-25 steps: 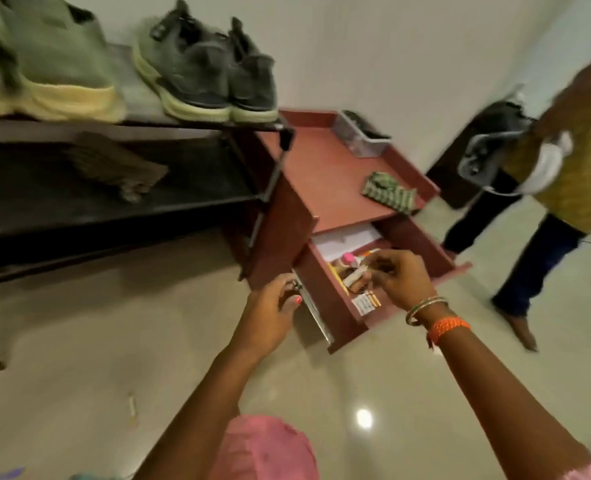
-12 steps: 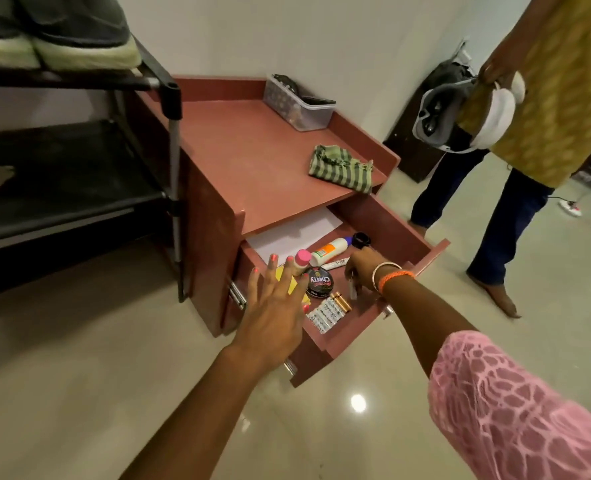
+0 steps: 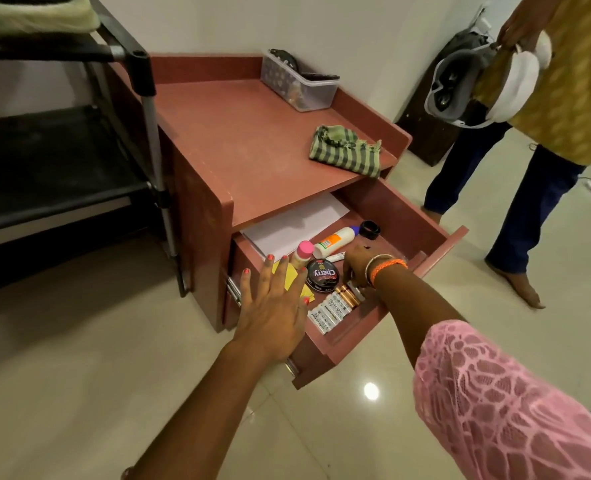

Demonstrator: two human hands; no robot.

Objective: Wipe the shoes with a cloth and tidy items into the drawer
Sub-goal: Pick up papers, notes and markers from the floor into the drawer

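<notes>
The red-brown cabinet's drawer (image 3: 441, 249) stands pulled out. Inside lie a black Cherry polish tin (image 3: 323, 274), a white bottle (image 3: 334, 242), a pink-capped bottle (image 3: 304, 250), packed batteries (image 3: 328, 315), yellow notes and white paper (image 3: 294, 226). My left hand (image 3: 273, 306) hovers with spread, straight fingers over the drawer's left front corner. My right hand (image 3: 356, 268) reaches down into the drawer beside the tin; its fingers are hidden, with a small metal piece just below it. A green striped cloth (image 3: 346, 150) lies on the cabinet top. A pale shoe sole (image 3: 34, 12) shows on the rack at top left.
A black shoe rack (image 3: 141, 67) stands against the cabinet's left side. A clear plastic box (image 3: 299, 86) sits at the back of the cabinet top. Another person (image 3: 546, 109) stands to the right holding a headset (image 3: 460, 88). Glossy tiled floor lies all around.
The view has swung closer to the drawer. My left hand left the drawer's side and spread open above it. My right hand sank lower among the items.
</notes>
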